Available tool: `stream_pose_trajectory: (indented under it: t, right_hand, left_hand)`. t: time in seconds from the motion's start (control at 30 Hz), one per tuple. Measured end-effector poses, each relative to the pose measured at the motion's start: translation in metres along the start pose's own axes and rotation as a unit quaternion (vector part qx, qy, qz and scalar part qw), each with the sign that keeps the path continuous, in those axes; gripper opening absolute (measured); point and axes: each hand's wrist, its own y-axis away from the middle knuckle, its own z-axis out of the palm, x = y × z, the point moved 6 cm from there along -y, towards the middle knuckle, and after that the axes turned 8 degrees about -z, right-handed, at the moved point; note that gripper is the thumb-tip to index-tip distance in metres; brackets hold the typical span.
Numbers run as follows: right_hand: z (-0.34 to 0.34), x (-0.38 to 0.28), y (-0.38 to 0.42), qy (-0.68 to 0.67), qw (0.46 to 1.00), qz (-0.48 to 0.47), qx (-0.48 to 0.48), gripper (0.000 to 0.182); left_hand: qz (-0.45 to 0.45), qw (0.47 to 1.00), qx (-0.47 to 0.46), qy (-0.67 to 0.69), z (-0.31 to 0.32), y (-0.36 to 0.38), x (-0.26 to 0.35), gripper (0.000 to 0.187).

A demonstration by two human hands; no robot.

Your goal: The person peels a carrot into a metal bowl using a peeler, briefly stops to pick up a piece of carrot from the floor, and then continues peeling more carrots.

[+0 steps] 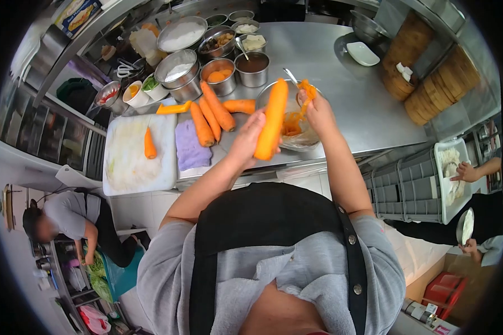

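A large peeled carrot is gripped in my left hand, tilted upright at the counter's front edge. My right hand is closed around orange peelings above a bowl with more orange shreds inside. A metal handle sticks up at the bowl's back rim. Left of the bowl lie several carrots, beside a folded purple cloth. One small carrot rests on the white cutting board.
Metal containers of ingredients line the counter's back left. Bamboo steamers and a white dish stand at the right. One person handles greens at lower left. Another person's hand reaches into a white tray at right.
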Motion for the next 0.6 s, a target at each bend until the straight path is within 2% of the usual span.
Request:
stream_pose_trajectory:
  t: [0.03,0.13,0.23,0.37,0.5,0.6]
  right_hand:
    - [-0.001,-0.003,0.002,0.004,1.0,0.0,0.007,0.045]
    - [0.002,-0.013,0.016,0.018,1.0,-0.001,0.005,0.045]
    - [0.002,-0.023,0.027,0.049,0.998,-0.022,-0.016,0.041]
    - [-0.001,-0.037,0.037,0.116,0.991,-0.063,-0.018,0.032]
    - [-0.002,-0.046,0.041,0.18,0.976,-0.123,-0.025,0.024]
    - [-0.002,-0.05,0.044,0.212,0.969,-0.124,-0.022,0.021]
  left_hand:
    - [0.027,0.999,-0.01,0.039,-0.006,-0.006,0.007,0.039]
    - [0.031,0.99,0.046,0.126,-0.023,-0.032,0.024,0.037]
    - [0.02,0.986,0.096,0.133,-0.029,-0.059,0.036,0.042]
    - [0.025,0.983,0.104,0.151,-0.042,-0.097,0.033,0.041]
    - [-0.002,0.977,0.157,0.141,-0.029,-0.101,0.033,0.039]
    - [-0.01,0.974,0.177,0.14,-0.022,-0.103,0.03,0.04]
